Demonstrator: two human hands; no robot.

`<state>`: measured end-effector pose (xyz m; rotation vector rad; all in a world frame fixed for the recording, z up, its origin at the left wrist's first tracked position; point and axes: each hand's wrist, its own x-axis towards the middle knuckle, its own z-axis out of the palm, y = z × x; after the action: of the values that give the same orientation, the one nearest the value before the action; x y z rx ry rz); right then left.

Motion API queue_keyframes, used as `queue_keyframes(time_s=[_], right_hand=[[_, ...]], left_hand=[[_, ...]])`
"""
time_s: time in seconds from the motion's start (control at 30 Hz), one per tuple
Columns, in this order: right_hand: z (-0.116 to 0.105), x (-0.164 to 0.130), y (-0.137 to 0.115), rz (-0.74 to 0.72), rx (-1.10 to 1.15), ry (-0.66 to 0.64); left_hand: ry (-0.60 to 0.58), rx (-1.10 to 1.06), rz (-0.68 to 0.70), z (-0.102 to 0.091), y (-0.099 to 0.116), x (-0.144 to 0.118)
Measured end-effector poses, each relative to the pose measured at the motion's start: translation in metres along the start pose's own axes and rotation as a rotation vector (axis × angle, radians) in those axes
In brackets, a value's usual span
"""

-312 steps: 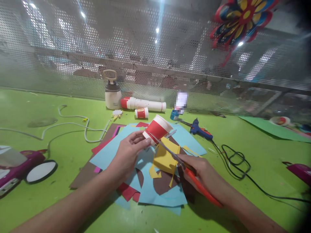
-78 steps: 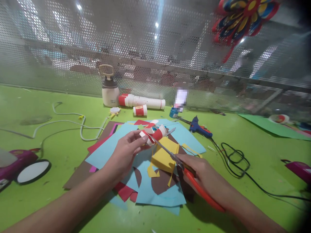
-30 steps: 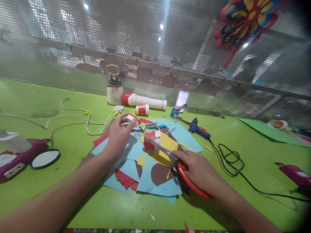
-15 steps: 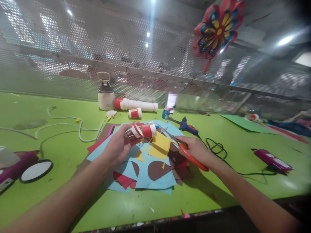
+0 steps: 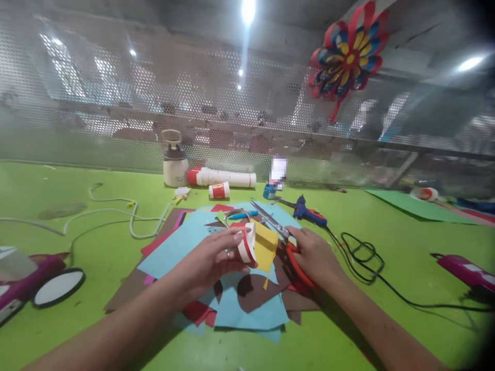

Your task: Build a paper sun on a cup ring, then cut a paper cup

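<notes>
Head view shows our left hand (image 5: 214,257) pinching a cut red-and-white paper cup (image 5: 246,246) above the paper pile (image 5: 247,304), fingers closed on its near side, the cup's long axis running roughly up and away from us. Just beside the cup, on its right, hangs a yellow paper piece (image 5: 266,248), touching or nearly touching it; we cannot tell which.

Our right hand (image 5: 315,255) lies right of the cup, close to it, fingers wrapped through the red handles of the scissors (image 5: 275,226). The blades point up and left, away from us, past the far side of the cup, and they look slightly parted. So the cup sits between our two hands, with the left one on it and the right one a short reach away.

Behind the cup, farther off on the green bench (image 5: 96,232), lie a blue glue gun (image 5: 307,212), a stack of white cups on its side (image 5: 222,178) and a cream bottle (image 5: 175,162). Right of the cup a black cable (image 5: 365,260) loops across the bench; well left of it stands a pink toy car (image 5: 34,275). Nearer us than the paper pile the bench shows only bare green, while the far side is crowded.
</notes>
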<state>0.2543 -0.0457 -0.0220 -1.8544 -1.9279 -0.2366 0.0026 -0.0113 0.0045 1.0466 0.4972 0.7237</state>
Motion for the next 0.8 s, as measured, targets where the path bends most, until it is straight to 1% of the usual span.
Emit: queue_keyframes(time_s=[0.07,0.17,0.3,0.37,0.4,0.47,0.53,0.63,0.7,0.73,0.8], right_hand=[[-0.003,-0.001,0.007,0.016,0.042,0.024],[-0.008,-0.001,0.012,0.021,0.131,0.088],[-0.019,-0.008,0.005,-0.022,0.244,0.160],[-0.025,-0.015,-0.004,-0.061,0.307,0.140],[-0.027,-0.018,-0.010,-0.088,0.383,0.128],[-0.031,-0.025,-0.021,-0.165,0.481,0.101],[-0.031,-0.031,-0.030,-0.173,0.559,0.042],[-0.026,-0.039,-0.038,-0.088,0.712,-0.061],[-0.021,-0.044,-0.040,-0.050,0.761,-0.096],[-0.019,-0.047,-0.041,-0.013,0.789,-0.102],[-0.018,-0.052,-0.043,0.125,0.873,-0.104]], left_hand=[[-0.007,0.000,0.005,0.004,0.001,-0.002],[0.029,-0.013,0.050,0.007,0.005,-0.002],[0.111,0.003,0.147,0.003,0.011,0.001],[0.124,0.016,0.178,-0.001,0.012,0.002],[0.118,0.018,0.190,-0.003,0.012,0.002],[0.089,0.006,0.207,-0.006,0.012,0.003],[0.057,-0.026,0.206,-0.009,0.011,0.004],[0.044,-0.099,0.169,-0.013,0.009,0.006],[0.071,-0.121,0.149,-0.014,0.008,0.007],[0.095,-0.122,0.144,-0.014,0.008,0.008],[0.148,-0.123,0.137,-0.014,0.008,0.008]])
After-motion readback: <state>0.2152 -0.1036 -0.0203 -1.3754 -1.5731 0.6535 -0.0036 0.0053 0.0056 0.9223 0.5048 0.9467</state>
